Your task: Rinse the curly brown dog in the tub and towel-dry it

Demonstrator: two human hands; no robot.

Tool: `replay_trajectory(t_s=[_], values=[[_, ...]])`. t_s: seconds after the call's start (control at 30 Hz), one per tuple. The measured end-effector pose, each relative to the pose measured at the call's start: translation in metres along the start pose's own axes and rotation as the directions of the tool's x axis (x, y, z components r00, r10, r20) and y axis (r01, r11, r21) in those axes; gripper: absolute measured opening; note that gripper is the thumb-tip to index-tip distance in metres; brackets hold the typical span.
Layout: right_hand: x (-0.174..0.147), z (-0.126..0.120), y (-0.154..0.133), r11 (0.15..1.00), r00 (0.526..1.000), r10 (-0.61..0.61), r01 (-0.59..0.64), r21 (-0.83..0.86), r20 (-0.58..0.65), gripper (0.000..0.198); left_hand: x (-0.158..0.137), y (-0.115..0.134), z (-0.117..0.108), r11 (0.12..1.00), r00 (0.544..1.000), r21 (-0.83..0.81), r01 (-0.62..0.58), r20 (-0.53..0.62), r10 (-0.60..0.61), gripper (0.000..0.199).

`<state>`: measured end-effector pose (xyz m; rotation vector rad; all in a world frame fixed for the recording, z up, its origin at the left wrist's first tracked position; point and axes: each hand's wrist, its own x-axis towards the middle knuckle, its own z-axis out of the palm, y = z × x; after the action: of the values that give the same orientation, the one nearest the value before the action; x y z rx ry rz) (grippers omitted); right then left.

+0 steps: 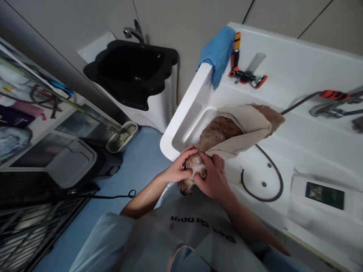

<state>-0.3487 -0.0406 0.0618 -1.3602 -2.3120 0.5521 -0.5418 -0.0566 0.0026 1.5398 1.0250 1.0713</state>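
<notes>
A wet brown dog [217, 132] stands in the white tub [183, 107], its head at the rim close to my apron. A beige towel [249, 119] lies across its back, leaving the shoulders and rump bare. My left hand [181, 166] is closed round one side of the dog's head [196, 163], its thumb on the lathered or whitish fur between the eyes. On the other side, my right hand [213, 178] grips the head, with the thumb and index finger beside an eye. Part of the muzzle is hidden below my hands.
A blue cloth [218, 51] hangs over the tub's corner, beside an orange-and-black spray nozzle [246, 77]. A dark hose [279, 185] curls on the tub floor. A black basin [130, 71] stands at the back left, with a lidded bin [70, 162] and a wire cage [36, 226] further left.
</notes>
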Motion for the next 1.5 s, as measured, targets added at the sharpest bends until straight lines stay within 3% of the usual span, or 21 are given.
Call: replay_trajectory(t_s=[0.27,0.53,1.5], values=[[0.001,0.002,0.003,0.999,0.999,-0.034,0.034,0.007,-0.005,0.064,0.002,0.003,0.004,1.000,0.998,0.014,0.018,-0.053,-0.017,0.080],[0.004,0.001,0.004,0.999,0.999,-0.049,0.049,0.006,-0.008,0.064,0.003,0.004,-0.002,1.000,1.000,0.016,0.007,-0.001,-0.007,0.086],[0.013,-0.006,0.008,0.998,0.998,-0.062,0.062,-0.003,-0.027,0.065,0.017,0.008,0.001,0.999,0.999,-0.020,0.036,0.005,-0.036,0.087]])
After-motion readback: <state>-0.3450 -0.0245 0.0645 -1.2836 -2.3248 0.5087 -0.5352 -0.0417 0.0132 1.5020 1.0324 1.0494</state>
